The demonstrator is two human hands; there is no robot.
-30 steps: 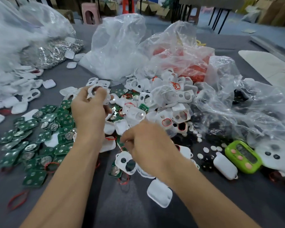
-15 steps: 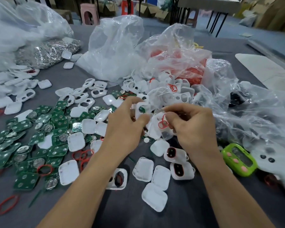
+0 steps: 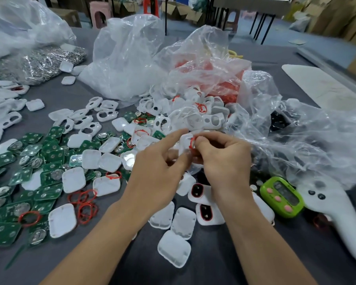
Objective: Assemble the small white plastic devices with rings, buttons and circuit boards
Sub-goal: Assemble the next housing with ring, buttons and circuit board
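Hands status: left hand (image 3: 158,171) holding small white plastic shell (image 3: 183,140), right hand (image 3: 224,161) pinching thin red ring (image 3: 192,143)

Head view. My left hand grips the small white plastic shell with curled fingers. Index finger sticks out straight above it; the exact grip underneath is blurred. My right hand has thumb and index pressed together on the thin red ring, and the ring touches the shell's right edge. Other right fingers are curled in. Hands meet at mid-table, over the dark grey table top (image 3: 214,264).

Left of my arms: green square circuit boards (image 3: 49,153) with round silver discs, lying flat, mixed with white rounded-square plastic covers (image 3: 109,161). Loose red rings (image 3: 84,202) lie tangled near my left forearm.

Below my right wrist: two white devices with red-rimmed dark buttons (image 3: 199,192), one just behind the other.

Behind my hands: heap of white plastic frames with holes (image 3: 193,118).

Right side: lime-green timer with pink buttons (image 3: 282,196), just beside a white pistol-shaped plastic tool (image 3: 333,212).

Far side: crumpled clear plastic bags (image 3: 127,58), one with red contents. Pile of shiny silver metal parts (image 3: 45,62) at far left.
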